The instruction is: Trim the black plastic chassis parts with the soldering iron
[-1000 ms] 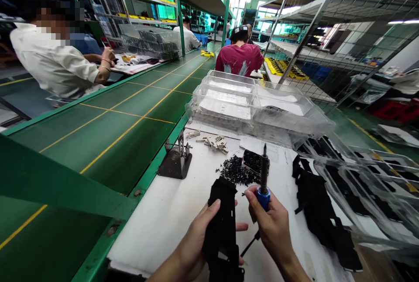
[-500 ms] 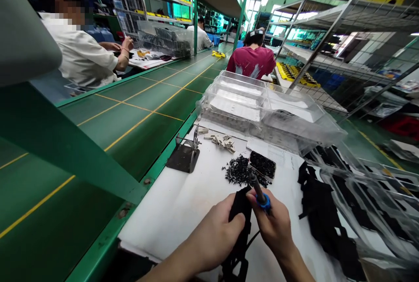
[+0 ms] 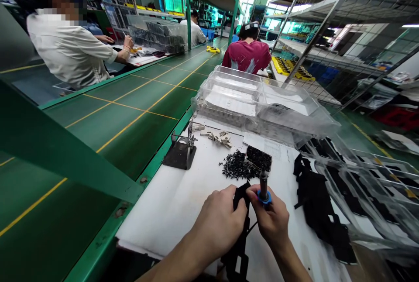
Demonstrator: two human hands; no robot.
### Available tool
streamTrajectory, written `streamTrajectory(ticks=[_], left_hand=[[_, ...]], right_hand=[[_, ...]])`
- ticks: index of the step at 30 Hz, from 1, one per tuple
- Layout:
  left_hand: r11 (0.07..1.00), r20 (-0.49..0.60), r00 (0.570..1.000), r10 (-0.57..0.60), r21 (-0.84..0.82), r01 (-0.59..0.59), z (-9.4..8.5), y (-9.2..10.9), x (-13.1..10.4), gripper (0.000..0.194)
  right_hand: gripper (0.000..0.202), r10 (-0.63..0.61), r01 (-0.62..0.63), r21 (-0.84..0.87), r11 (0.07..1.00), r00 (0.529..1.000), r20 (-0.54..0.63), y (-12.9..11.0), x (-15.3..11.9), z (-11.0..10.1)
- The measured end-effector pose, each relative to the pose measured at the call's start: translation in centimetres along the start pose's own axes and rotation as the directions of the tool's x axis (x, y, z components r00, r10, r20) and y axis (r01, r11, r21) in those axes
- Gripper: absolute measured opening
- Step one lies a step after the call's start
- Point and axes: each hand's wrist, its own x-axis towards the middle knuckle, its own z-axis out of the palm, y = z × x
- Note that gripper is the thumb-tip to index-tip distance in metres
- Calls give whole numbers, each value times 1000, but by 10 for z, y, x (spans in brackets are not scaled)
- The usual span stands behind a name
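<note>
My left hand (image 3: 222,214) is closed around a long black plastic part (image 3: 240,234), which slants over the white work surface (image 3: 157,203). Close beside it, my right hand (image 3: 273,216) holds a dark tool with a blue ring (image 3: 263,190), its dark end pointing up. The right thumb and forefinger pinch together at the black part's upper end; anything tiny between them is hidden. Beyond the hands lies a pile of small black pieces (image 3: 234,166), touching a small box (image 3: 258,159) filled with more of them. Pale metal pieces (image 3: 221,138) lie farther back.
A metal stand (image 3: 181,153) is at the surface's left edge, beside a green conveyor (image 3: 131,120). Clear trays (image 3: 255,107) are stacked behind. More black parts (image 3: 319,203) lie at the right. People sit at the left (image 3: 68,46) and ahead (image 3: 247,53).
The tool in my right hand has tipped more upright. My left hand has turned slightly and sits higher on the black part. The whole view has shifted a little.
</note>
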Motion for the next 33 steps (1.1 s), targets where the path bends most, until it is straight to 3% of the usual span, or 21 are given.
streamTrajectory(ticks=[9, 16, 23, 33], left_hand=[[994, -16, 1000, -8, 107, 9, 0, 3, 8, 25], [989, -16, 1000, -26, 143, 29, 0, 4, 8, 23], [987, -15, 1000, -24, 159, 26, 0, 3, 8, 23], [985, -48, 998, -45, 162, 53, 0, 0, 8, 22]], right_hand=[[13, -22, 22, -27, 999, 1000, 16, 7, 1, -1], [7, -150, 149, -37, 988, 989, 1, 18, -3, 2], [14, -226, 225, -41, 973, 974, -25, 28, -6, 5], [8, -144, 141, -43, 989, 984, -100, 18, -6, 15]])
